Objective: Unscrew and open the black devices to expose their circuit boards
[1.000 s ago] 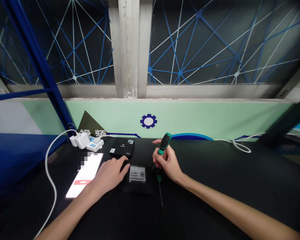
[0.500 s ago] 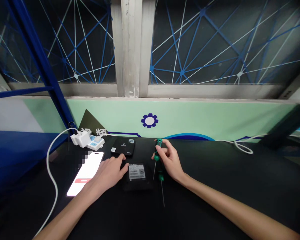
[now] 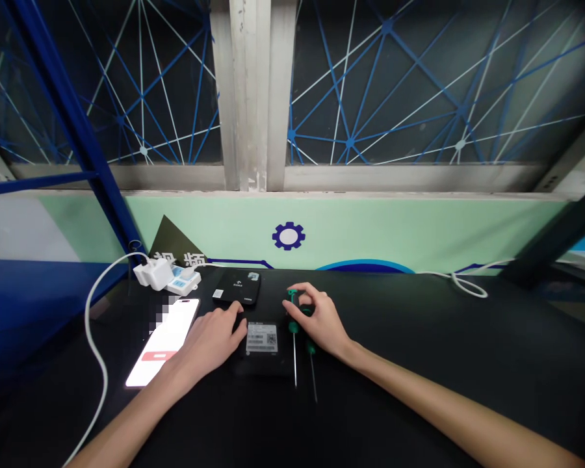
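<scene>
My right hand [image 3: 322, 320] grips the green-and-black handle of a screwdriver [image 3: 293, 327], thumb on one side and fingers curled behind. Its bare metal shaft points toward me along the right side of a flat black box [image 3: 262, 365] with a white printed label. A second green-handled screwdriver [image 3: 311, 350] lies beside it, its handle partly hidden under that hand. My left hand [image 3: 216, 338] rests at the box's left back corner, thumb and index finger apart, the thumb tip touching or very near the label edge. Its other fingers are mostly hidden.
Behind the labelled box lies another flat black box [image 3: 237, 287] with small stickers. A lit phone [image 3: 163, 341] is under and beside my left forearm. A white power strip [image 3: 185, 281] with plugs stands back left, its white cable [image 3: 100, 351] curving forward. Another cable [image 3: 463, 286] lies back right.
My right hand has moved slightly left and lowered the screwdriver, whose shaft now reaches farther toward me. My left hand stays in place. The view has shifted a little.
</scene>
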Available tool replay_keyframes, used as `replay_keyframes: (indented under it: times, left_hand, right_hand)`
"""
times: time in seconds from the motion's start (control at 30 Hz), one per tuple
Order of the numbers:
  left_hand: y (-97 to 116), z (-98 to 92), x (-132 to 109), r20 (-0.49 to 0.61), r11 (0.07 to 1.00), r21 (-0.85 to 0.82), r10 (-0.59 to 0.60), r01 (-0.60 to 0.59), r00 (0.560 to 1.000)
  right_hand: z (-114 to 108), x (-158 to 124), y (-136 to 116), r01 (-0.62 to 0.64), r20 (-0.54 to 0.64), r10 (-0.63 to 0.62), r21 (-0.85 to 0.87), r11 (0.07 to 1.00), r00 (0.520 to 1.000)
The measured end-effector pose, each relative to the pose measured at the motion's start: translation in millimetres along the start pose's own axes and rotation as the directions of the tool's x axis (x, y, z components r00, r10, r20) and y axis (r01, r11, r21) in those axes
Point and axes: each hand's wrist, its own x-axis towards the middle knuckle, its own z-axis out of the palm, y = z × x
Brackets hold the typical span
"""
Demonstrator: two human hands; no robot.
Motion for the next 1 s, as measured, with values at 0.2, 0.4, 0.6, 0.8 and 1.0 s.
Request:
replay_keyframes:
  times: [0.2, 0.4, 0.6, 0.8, 1.0]
  left_hand:
    - [2.5, -3.8, -0.7, 0.02, 1.0, 0.011, -0.018, 0.018, 1.0]
    - [-0.3, -0.2, 0.6, 0.004, 1.0, -0.019, -0.013, 0.013, 1.0]
    - [-1.9, 0.4, -0.1, 0.011, 0.997, -0.07, -0.012, 0.013, 1.0]
    - [-8.2, 7.4, 2.9, 0.017, 0.976, -0.213, -0.036, 0.038, 0.999]
    - [-6.7, 8.7, 5.2, 0.043, 0.957, -0.287, -0.021, 0.033, 0.999]
  right_hand:
    - [1.6, 1.1, 0.6, -0.004, 0.048, 0.01, -0.141, 0.99, 0.999]
    - [2.1, 1.1, -0.5, 0.004, 0.127, 0.029, -0.258, 0.966, 0.991]
    - [-3.4, 1.6, -3.0, 0.012, 0.19, 0.051, -0.314, 0.949, 0.98]
    - [-10.1, 2.2, -6.6, 0.03, 0.251, 0.068, -0.368, 0.929, 0.966]
    - [-13.9, 1.8, -3.3, 0.118, 0.293, -0.006, -0.367, 0.923, 0.956]
